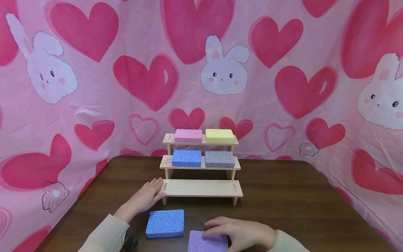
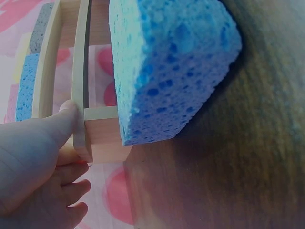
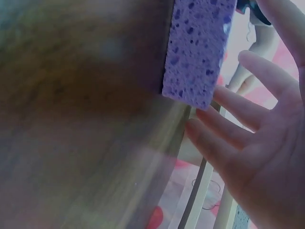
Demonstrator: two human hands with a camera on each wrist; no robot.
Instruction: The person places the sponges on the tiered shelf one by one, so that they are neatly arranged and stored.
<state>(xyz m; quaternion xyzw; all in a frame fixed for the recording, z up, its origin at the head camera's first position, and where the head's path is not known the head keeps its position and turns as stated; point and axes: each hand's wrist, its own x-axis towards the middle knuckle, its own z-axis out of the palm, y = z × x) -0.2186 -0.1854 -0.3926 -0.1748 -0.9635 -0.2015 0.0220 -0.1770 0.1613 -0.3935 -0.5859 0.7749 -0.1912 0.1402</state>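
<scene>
My left hand point(image 1: 145, 196) holds the left end of the bottom shelf of a stepped wooden stand point(image 1: 201, 188). The left wrist view shows the thumb point(image 2: 66, 117) against the board's front edge, other fingers around its end. A blue sponge point(image 1: 165, 224) lies flat on the table, just right of the left wrist. Nearer the front edge of view lies a purple sponge point(image 1: 208, 241), with my right hand point(image 1: 244, 232) over its right side. The right wrist view has those fingers spread and extended beside the purple sponge point(image 3: 198, 52); whether they touch it is unclear.
On the stand's middle shelf sit a blue sponge point(image 1: 186, 158) and a grey sponge point(image 1: 219, 159). Its top shelf carries a pink sponge point(image 1: 188, 135) and a yellow sponge point(image 1: 219, 136). Dark wooden table point(image 1: 283, 199) extends to both sides; a pink heart-patterned cloth point(image 1: 138, 42) hangs around it.
</scene>
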